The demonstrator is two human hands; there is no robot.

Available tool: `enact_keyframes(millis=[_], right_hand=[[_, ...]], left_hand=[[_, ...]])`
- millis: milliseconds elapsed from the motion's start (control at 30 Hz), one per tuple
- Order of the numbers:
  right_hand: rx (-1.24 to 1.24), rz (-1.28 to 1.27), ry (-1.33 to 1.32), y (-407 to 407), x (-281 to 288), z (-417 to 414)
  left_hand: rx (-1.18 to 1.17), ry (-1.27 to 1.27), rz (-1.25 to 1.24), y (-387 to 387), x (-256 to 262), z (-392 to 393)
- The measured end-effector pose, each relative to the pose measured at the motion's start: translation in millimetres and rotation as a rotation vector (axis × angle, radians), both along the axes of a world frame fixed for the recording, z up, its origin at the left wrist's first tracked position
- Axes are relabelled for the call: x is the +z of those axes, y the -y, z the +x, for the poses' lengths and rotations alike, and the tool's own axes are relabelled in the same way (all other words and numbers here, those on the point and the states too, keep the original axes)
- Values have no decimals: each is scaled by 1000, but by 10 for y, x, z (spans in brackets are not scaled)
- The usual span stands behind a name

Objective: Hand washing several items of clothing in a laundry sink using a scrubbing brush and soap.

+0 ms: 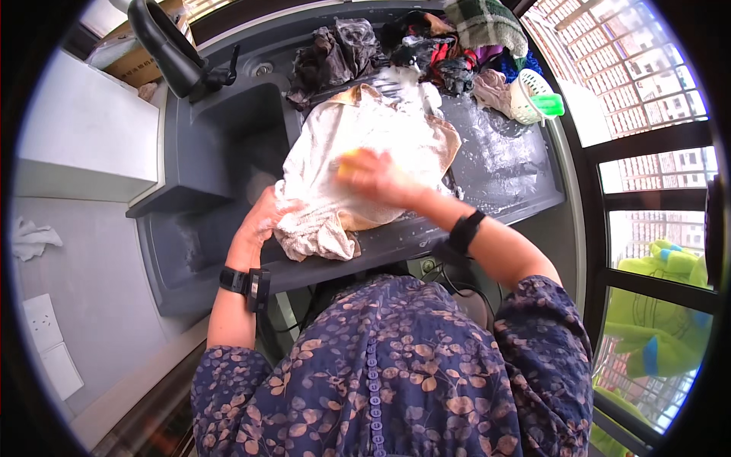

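A pale towel [331,134] with tan edges lies spread over the washboard side of a dark grey laundry sink [400,245], white suds on its far part. My left hand [265,211] grips the towel's bunched left edge beside the basin. Over the towel's middle, my right hand [374,176] is blurred. In its fingers is a yellow object [353,163], perhaps a bar of soap; the blur hides its exact shape. The towel's near corner hangs in folds at the sink's front rim.
A black faucet [171,54] rises beside the deep basin [243,137]. Wet dark clothes [337,54] and a green checked cloth [485,25] are heaped along the back. At the right stands a white plastic basket [528,97] with a green brush [548,105] at its rim.
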State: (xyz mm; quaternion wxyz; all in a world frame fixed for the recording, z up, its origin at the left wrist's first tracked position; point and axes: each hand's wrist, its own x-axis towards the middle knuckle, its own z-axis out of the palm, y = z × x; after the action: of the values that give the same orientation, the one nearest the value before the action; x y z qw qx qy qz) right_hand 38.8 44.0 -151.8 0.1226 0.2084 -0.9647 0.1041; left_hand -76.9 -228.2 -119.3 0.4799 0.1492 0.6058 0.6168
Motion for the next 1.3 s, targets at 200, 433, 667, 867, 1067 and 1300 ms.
enact_keyframes(millis=[200, 433, 667, 867, 1067, 1300], right_hand=[[-524, -100, 25, -764, 223, -457], [-90, -62, 59, -85, 214, 284], [-451, -148, 55, -404, 221, 39], [-270, -68, 34, -324, 126, 236], [-469, -284, 59, -287, 250, -206], [-426, -52, 57, -483, 70, -563]], left_hand=[[353, 189, 309, 104, -311, 36], [582, 456, 399, 24, -573, 71], [419, 625, 366, 30, -307, 110], [447, 635, 311, 162, -492, 132], [514, 488, 247, 198, -429, 228], [534, 352, 274, 153, -186, 302]])
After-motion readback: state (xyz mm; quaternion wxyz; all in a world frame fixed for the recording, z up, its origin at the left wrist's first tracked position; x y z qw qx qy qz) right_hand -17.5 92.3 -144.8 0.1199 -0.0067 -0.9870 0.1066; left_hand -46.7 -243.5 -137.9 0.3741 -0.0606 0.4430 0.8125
